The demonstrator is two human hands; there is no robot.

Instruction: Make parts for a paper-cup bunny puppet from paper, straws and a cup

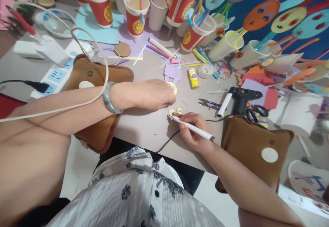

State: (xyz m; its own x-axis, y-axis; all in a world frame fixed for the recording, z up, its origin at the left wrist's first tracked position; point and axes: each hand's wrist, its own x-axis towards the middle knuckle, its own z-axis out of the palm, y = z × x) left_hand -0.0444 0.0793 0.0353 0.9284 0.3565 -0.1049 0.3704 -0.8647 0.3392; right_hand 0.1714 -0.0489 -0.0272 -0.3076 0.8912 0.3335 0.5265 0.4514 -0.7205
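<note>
My right hand (194,129) grips a slim white marker pen (196,128), its tip pointing left toward the table. Just beyond the tip lie a plain yellow paper disc (171,111) and a round tag (180,110) with the word "Love" on it. My left hand (154,95) is curled with its fingers down on the table; whatever is under the fingertips is hidden. Beside its knuckles a larger yellow disc (172,87) lies against a purple paper cutout (172,72). A yellow glue stick (193,79) lies farther right.
Red and white paper cups (136,18) with coloured strips line the back. A black glue gun (244,100), scissors (210,104) and small jar (206,70) are to the right. Brown cushions (257,148) flank the workspace. A white cable (64,109) crosses my left arm near a power strip (55,76).
</note>
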